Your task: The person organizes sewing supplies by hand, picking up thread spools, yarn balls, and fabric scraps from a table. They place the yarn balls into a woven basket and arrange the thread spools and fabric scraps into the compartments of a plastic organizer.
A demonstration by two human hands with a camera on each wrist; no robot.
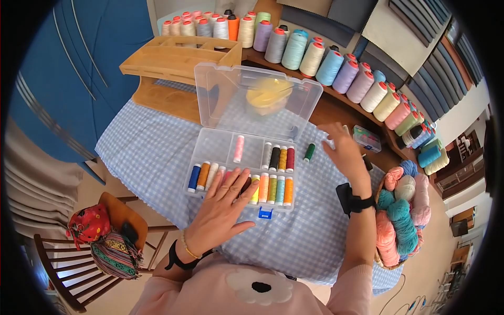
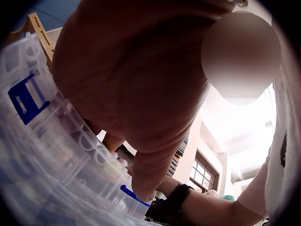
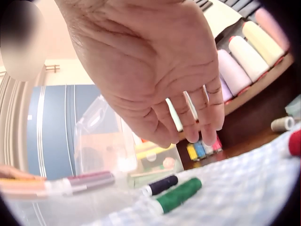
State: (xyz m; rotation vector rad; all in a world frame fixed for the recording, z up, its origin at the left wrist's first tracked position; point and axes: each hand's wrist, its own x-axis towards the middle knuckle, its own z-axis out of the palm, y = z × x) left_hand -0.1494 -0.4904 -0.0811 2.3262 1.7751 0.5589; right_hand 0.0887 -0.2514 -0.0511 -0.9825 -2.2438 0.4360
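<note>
1. Green thread is wound on a small spool [image 1: 309, 153], which is laid on the checked cloth [image 1: 315, 231] just right of the clear plastic case [image 1: 209, 144].
2. Nothing is gripped by the right hand [image 1: 342, 152]; its fingers are extended and it is held above the cloth, near the green spool, right of the case.
3. The front row of coloured spools [image 1: 272, 189] in the case is partly covered by the left hand [image 1: 227, 191], whose fingers are spread apart; whether any spool is touched cannot be told.
4. The lid [image 1: 220, 94] is raised at the back of the case, and a yellow item [image 1: 269, 93] is seen through it.
5. Behind the case, to its left, a wooden organizer [image 1: 168, 60] is placed.
6. Yarn [image 1: 402, 226] is held in a basket [image 1: 391, 265], well right of the case.
</note>
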